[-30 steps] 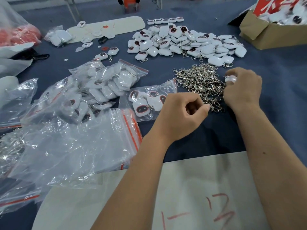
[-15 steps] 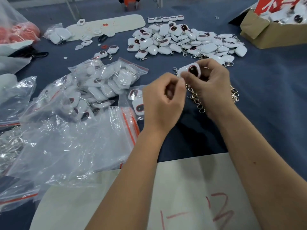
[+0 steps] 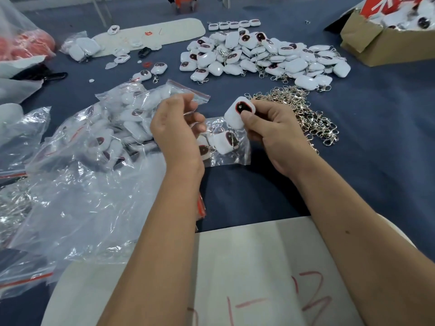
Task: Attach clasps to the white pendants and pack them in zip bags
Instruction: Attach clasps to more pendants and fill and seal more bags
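Right hand (image 3: 273, 130) pinches a white pendant (image 3: 237, 112) at frame center — thumb on its lower face, fingers curled behind; dark oval with a red rim faces up. Left hand (image 3: 175, 128) is just left of it, apart, fingers loosely curled; whether they hold anything I cannot tell. Below and between the hands lies a small zip bag (image 3: 226, 142) with a few pendants inside. Right of it, a heap of metal clasps (image 3: 303, 111) on the blue tablecloth (image 3: 376, 149). Above, upper center, a loose pile of pendants (image 3: 261, 57), some with clasps on. Left of center, filled zip bags (image 3: 113, 128) with red seal strips; lower left, crumpled clear bags (image 3: 77, 208). Upper right, a cardboard box (image 3: 386, 45) holding more white pendants. Bottom of frame, a white sheet (image 3: 259, 267) with red handwritten marks — reads roughly "1-13", not certain. Upper left, a bag with red contents (image 3: 26, 43), blurred.
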### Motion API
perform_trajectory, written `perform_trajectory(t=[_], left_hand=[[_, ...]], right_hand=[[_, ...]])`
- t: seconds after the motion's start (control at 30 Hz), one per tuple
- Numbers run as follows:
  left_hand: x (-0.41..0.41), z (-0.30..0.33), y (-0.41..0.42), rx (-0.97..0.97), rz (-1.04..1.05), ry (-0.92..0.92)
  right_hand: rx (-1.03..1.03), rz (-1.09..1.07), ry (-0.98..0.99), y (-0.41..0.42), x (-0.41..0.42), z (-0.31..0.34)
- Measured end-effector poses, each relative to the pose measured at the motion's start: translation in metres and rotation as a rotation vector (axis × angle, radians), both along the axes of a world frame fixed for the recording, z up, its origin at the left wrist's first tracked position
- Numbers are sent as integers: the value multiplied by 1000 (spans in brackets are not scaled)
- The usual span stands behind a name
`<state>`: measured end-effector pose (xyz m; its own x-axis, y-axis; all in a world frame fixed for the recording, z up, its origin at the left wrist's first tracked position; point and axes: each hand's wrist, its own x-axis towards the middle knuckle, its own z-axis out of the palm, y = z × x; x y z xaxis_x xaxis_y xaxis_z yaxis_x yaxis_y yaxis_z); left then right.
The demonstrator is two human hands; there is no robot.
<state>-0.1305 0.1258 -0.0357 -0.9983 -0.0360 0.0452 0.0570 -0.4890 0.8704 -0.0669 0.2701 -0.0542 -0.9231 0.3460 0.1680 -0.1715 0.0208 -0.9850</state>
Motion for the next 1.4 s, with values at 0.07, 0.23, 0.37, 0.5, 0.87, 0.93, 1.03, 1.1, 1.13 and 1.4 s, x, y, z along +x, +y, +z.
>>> perform_trajectory(t=[0.07,0.23,0.37,0.5,0.87,0.93,1.03,1.1,1.13,1.4], left_hand=[[-4,1,-4,87,9,-75],[-1,-2,2,-173,-45,0],[4,-8,7,-518,-94,169],[8,-8,7,-682,-121,259],[15,-3,12,-690,-57,340],[16,-3,14,-649,-59,303],[15,-3,13,-621,-85,285],[14,-3,12,-619,-94,281],[14,-3,12,-613,-91,283],[16,-5,14,-619,-19,389]], right_hand=[[50,-19,-16,-1,-1,-2],[144,-6,-16,-2,-2,-4],[117,19,-6,-5,-2,-3],[103,25,6,-6,0,1],[-32,78,33,-6,2,4],[-21,98,58,-5,2,2],[1,96,75,-4,2,0],[12,89,81,-4,2,0],[15,89,82,-4,2,-1],[59,23,74,-3,0,-3]])
